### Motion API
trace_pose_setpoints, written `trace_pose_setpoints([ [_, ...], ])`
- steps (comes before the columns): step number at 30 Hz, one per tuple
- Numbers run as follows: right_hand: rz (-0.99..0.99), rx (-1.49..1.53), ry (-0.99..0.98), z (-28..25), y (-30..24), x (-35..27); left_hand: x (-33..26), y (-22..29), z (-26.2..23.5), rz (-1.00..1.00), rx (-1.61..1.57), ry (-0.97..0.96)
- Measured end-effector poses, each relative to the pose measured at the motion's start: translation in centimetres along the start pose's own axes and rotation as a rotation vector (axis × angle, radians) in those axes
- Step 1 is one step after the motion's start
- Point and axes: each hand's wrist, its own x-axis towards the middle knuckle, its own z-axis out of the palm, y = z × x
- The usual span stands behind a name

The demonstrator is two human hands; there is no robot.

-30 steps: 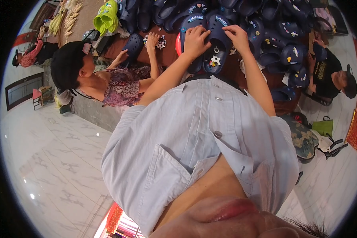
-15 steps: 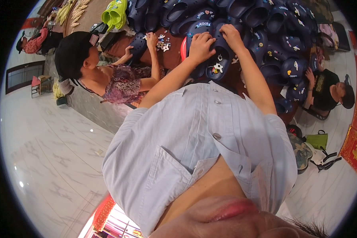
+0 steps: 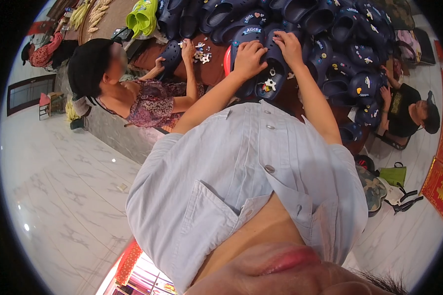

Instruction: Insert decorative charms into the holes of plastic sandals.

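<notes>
Two navy clogs stand side by side in front of me on the brown table. The left clog (image 3: 251, 33) bears a light blue name-shaped charm at its toe, and my left hand (image 3: 251, 59) is closed over its upper with bent fingers. On the upper of the right clog (image 3: 279, 66) lie the curled fingertips of my right hand (image 3: 289, 49); whether a small charm is under them is hidden. Several loose charms (image 3: 269, 85), white and yellow with a dark one, lie inside the right clog's heel end. A red rounded edge (image 3: 228, 60) shows beside the left clog.
Many navy clogs (image 3: 337, 69) crowd the table's far and right sides. At left a person in a black cap (image 3: 91, 66) holds a navy clog (image 3: 171, 58) near scattered white charms (image 3: 202, 54). Lime-green clogs (image 3: 142, 18) stand beyond. Another person (image 3: 403, 110) sits at right.
My right fingers have shifted slightly on the right clog; my left hand stays in place. At right, the other person's second hand has come into sight by the clogs.
</notes>
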Motion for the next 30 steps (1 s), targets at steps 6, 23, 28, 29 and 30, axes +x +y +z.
trace_pose_setpoints([
  [6, -0.083, -0.150, -0.010, 0.1, -0.2, 0.8, 0.1, 0.0, -0.1, 0.010, -0.008, 0.007],
  [23, -0.313, -0.287, -0.186, -0.9, 0.3, 0.8, 0.0, 0.3, -0.1, 0.022, 0.014, 0.011],
  [28, -0.269, -0.206, -0.228, -1.6, 0.9, 0.1, -0.1, 0.4, 0.0, 0.011, 0.021, 0.016],
  [29, -0.252, -0.186, -0.226, -1.7, 1.0, 0.0, -0.1, 0.5, 0.0, 0.010, 0.022, 0.014],
  [30, -0.234, -0.165, -0.224, -1.7, 1.0, -0.1, 0.0, 0.5, 0.1, 0.006, 0.012, 0.015],
])
